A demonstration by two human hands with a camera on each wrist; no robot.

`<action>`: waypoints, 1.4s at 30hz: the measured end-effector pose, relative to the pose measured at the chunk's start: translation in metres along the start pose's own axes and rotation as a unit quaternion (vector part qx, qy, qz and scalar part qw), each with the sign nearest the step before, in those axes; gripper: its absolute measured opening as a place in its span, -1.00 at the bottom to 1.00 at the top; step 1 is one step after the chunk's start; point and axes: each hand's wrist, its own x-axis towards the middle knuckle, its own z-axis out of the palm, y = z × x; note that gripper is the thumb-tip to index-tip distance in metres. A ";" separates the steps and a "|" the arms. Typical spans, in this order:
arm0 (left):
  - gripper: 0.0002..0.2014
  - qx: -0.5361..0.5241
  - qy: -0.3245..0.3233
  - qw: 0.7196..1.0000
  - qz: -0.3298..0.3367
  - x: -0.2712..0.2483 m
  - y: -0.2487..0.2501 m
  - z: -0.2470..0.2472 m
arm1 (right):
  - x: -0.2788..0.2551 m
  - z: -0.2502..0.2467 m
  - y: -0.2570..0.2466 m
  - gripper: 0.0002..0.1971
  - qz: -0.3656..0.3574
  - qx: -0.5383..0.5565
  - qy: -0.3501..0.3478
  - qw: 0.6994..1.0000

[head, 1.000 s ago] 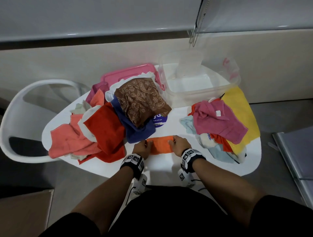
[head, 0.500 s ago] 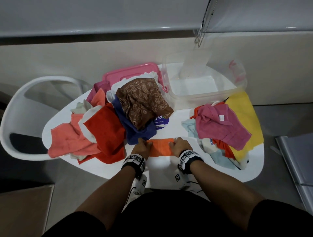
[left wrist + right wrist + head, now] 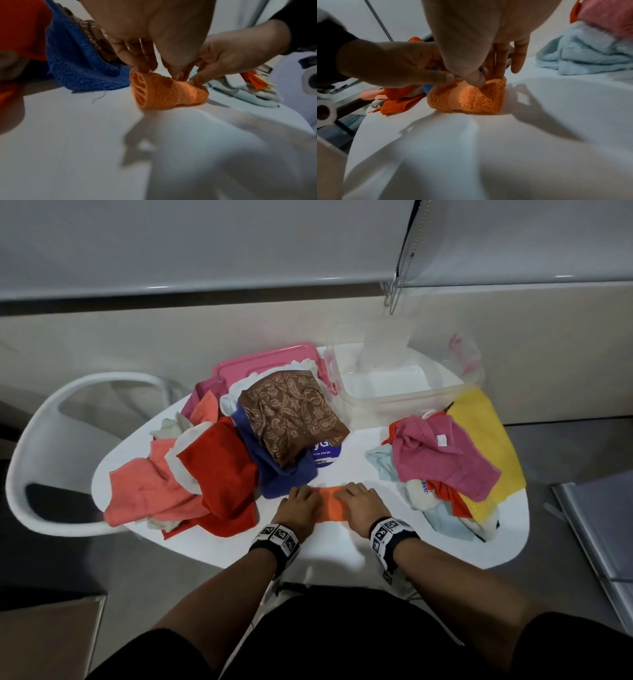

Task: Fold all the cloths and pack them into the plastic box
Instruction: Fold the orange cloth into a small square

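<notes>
A: What is changing with the orange towel (image 3: 329, 505)?

B: It is getting shorter and thicker. A second ago it was lying as a longer flat band between the hands; now it is sitting as a tight roll, its layers showing at the end under the left hand (image 3: 299, 509). Both hands are closing in toward each other on it.

A: And the fingers?

B: The left fingers (image 3: 137, 58) are curling down onto the top of the roll, thumb nearby, pinching it. The right hand (image 3: 358, 506) is pressing its thumb into the roll with fingers (image 3: 500, 59) reaching down just behind it. So this cloth is, I judge, nearly ready for packing.

A: Where is it going?

B: The plastic box (image 3: 404, 395) is standing well beyond the fingertips, to the right, with no cloths showing inside.

A: What is crowding the hands?

B: The blue towel (image 3: 82, 65) is lying just beside the left fingers, with a red cloth (image 3: 219, 474) and a brown patterned cloth (image 3: 291, 416) heaped past it. Right of the right fingers, the light blue towel (image 3: 587, 54) and pink cloth (image 3: 442, 460) are piling up. Most folding is still waiting.
</notes>
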 end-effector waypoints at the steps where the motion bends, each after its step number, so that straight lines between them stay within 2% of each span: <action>1: -0.62 -0.013 0.001 1.000 -0.008 0.000 -0.003 0.002 | -0.003 0.002 0.001 -0.50 0.013 0.007 0.002 1.000; 8: -0.49 -0.037 -0.001 0.997 -0.066 -0.003 -0.007 -0.005 | -0.005 0.000 -0.008 -0.69 0.080 -0.028 -0.006 0.996; 10: -0.44 -0.081 0.002 0.993 -0.085 -0.005 -0.011 -0.005 | 0.000 -0.009 -0.013 -0.72 0.084 -0.053 0.004 0.995; 12: -0.26 -0.186 0.018 0.974 -0.127 -0.008 -0.012 -0.010 | 0.008 -0.017 -0.016 -0.63 0.076 -0.048 0.032 0.995; 14: -0.19 -0.270 0.038 0.945 -0.180 -0.009 -0.014 -0.012 | 0.016 -0.022 -0.021 -0.43 0.071 0.005 0.003 0.997; 17: -0.20 -0.303 -0.018 0.927 -0.221 -0.011 -0.022 -0.014 | 0.019 -0.016 -0.026 -0.37 0.117 0.043 -0.093 0.988; 19: -0.10 -0.311 -0.073 0.915 -0.245 -0.012 -0.028 -0.014 | 0.014 -0.007 -0.029 -0.48 0.161 0.054 -0.096 0.981; 20: -0.12 -0.323 -0.083 0.907 -0.258 -0.013 -0.030 -0.012 | 0.010 -0.005 -0.030 -0.56 0.180 0.067 -0.093 0.977; 24: -0.46 -0.409 -0.116 0.863 -0.273 -0.017 -0.025 -0.004 | -0.008 0.009 -0.035 -0.78 0.206 0.170 -0.128 0.955; 26: -0.46 -0.451 -0.143 0.843 -0.254 -0.013 -0.018 0.002 | -0.015 0.016 -0.039 -0.82 0.206 0.186 -0.139 0.951; 27: -0.39 -0.453 -0.144 0.844 -0.247 -0.011 -0.013 0.004 | -0.016 0.019 -0.039 -0.79 0.208 0.185 -0.133 0.951; 29: -0.26 -0.382 -0.140 0.883 -0.234 -0.005 -0.007 0.010 | -0.018 0.021 -0.038 -0.75 0.213 0.182 -0.122 0.952; 31: -0.34 -0.317 -0.123 0.914 -0.220 0.001 -0.001 0.013 | -0.019 0.023 -0.034 -0.80 0.215 0.205 -0.118 0.948; 32: -0.38 -0.323 -0.112 0.914 -0.220 0.006 0.003 0.014 | -0.020 0.024 -0.030 -0.82 0.225 0.231 -0.112 0.940; 35: -0.36 -0.428 -0.082 0.873 -0.219 0.028 0.015 0.010 | -0.015 0.020 -0.016 -0.75 0.263 0.329 -0.056 0.905; 37: -0.29 -0.496 -0.036 0.838 -0.223 0.056 0.016 0.014 | -0.006 0.011 -0.005 -0.58 0.284 0.381 -0.018 0.880; 39: -0.29 -0.521 -0.033 0.823 -0.225 0.077 0.022 0.003 | 0.007 -0.003 0.007 -0.51 0.281 0.425 0.020 0.860; 40: -0.42 -0.536 -0.031 0.815 -0.220 0.084 0.030 -0.012 | 0.014 -0.012 0.013 -0.54 0.270 0.445 0.050 0.853; 41: -0.64 -0.546 -0.025 0.808 -0.219 0.093 0.035 -0.022 | 0.021 -0.022 0.019 -0.57 0.257 0.448 0.084 0.852; 42: -0.81 -0.575 -0.019 0.787 -0.222 0.100 0.043 -0.036 | 0.029 -0.032 0.027 -0.59 0.242 0.434 0.117 0.860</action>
